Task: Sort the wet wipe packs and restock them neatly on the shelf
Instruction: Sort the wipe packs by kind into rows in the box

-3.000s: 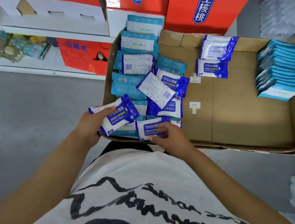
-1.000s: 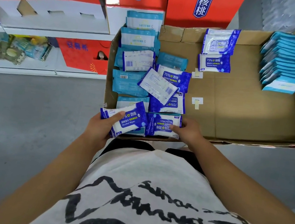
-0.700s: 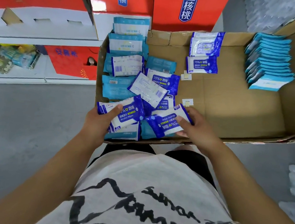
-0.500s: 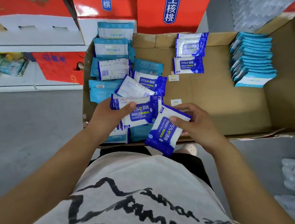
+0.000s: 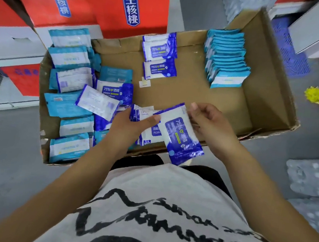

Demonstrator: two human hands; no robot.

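Pale T-shirt (image 5: 177, 184), black mountain print (image 5: 142, 228); possibly dark shorts (image 5: 210, 176).

The box (image 5: 187, 96) holds a heap of packs (image 5: 69, 82) at the frame's left, two packs (image 5: 158, 51) at top middle, a row of packs (image 5: 227, 59) at upper right.

Box (image 5: 187, 96) floor bare centre to right: free passage. Left side crowded with loose packs (image 5: 73, 83). Blue pair (image 5: 159, 59) at back wall; teal row (image 5: 227, 57) back right, by side wall (image 5: 269, 69). Left hand (image 5: 126, 125), right hand (image 5: 212, 124) grip held packs (image 5: 180, 137) over near edge.
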